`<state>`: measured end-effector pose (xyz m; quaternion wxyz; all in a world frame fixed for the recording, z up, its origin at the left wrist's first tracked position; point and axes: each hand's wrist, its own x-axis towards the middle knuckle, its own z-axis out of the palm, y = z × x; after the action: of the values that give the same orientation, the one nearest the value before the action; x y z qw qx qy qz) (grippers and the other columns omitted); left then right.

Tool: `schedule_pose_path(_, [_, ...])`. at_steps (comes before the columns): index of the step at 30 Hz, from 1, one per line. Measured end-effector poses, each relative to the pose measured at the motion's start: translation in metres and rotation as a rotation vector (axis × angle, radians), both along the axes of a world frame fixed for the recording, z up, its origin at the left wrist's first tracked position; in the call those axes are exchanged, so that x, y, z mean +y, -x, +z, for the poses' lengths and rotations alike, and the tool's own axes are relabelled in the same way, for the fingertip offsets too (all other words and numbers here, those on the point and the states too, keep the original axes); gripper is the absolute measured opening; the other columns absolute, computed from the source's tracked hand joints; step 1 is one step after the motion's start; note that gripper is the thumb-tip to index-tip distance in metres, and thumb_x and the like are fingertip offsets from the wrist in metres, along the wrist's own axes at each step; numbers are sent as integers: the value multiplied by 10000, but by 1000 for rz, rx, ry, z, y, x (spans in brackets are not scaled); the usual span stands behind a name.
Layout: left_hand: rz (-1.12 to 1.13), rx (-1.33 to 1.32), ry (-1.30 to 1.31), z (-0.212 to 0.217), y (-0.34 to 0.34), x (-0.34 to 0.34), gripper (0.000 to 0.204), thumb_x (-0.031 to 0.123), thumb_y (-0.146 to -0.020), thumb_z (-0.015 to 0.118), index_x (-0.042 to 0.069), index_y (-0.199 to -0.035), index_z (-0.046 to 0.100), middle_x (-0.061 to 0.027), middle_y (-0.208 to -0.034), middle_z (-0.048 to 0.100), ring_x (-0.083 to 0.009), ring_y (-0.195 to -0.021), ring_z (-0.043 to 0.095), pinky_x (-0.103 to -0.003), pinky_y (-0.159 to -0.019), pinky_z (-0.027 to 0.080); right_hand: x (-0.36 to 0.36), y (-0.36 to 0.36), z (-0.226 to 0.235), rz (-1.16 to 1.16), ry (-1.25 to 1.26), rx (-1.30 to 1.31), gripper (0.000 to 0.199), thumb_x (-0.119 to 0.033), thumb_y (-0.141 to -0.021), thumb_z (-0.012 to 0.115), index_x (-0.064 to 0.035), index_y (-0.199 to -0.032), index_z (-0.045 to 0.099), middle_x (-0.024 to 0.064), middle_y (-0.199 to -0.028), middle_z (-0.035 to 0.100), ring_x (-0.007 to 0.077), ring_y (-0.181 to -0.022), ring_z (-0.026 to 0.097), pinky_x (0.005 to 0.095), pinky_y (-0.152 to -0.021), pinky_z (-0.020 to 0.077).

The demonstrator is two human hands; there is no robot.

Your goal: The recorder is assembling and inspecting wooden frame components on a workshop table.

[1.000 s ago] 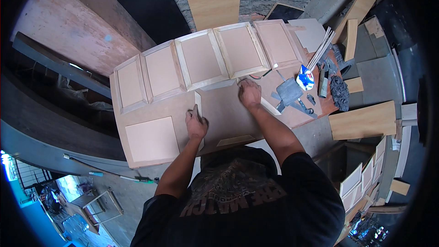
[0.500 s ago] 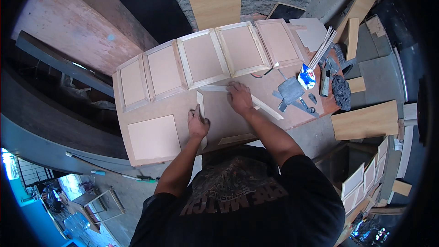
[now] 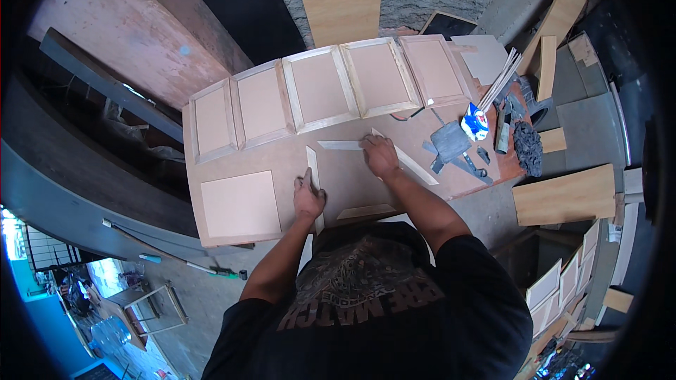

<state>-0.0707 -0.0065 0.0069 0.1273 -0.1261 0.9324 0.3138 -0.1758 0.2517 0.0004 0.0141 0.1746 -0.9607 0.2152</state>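
Note:
Four light wooden strips with slanted ends lie on the brown board in front of me. My left hand grips the left strip, its index finger stretched along the wood. My right hand is closed over the right end of the far strip; its fingertips partly hide that end. The right strip runs slantwise beside this hand, its far end showing past the fingers. Closest to my body lies the near strip, touched by neither hand. Small gaps separate the left and far strips.
Several framed panels line the table's far side. A plain panel lies left. On the right are a grey flat block, a blue-and-white packet, thin sticks, a handsaw-like tool and a dark crumpled cloth.
The far strip has shifted slightly right and toward me with my right hand. The right strip's far end now shows. The whole view has turned a little.

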Motion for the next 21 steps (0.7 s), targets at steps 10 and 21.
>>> schedule_pose_path(10, [-172,-43,-49,-2,12,14,995,238,-788,853,80,-1633,351,-280,-1498,440,-434,-1354,531,-439,-1143,476,9,-8,-3,-37,-55,-6,257,-104,-902,611,-141,-1116,749,49,-1219,703,264,-1185,628,455,-1027,454])
schedule_pose_path(21, [-223,189,-124,-9,-31,10,901,217,-794,840,-17,-1564,434,-240,-1437,520,-403,-1343,524,-414,-1177,431,22,-28,0,-71,67,18,239,-102,-923,629,-115,-1145,717,180,-1012,733,406,-1037,677,521,-917,509])
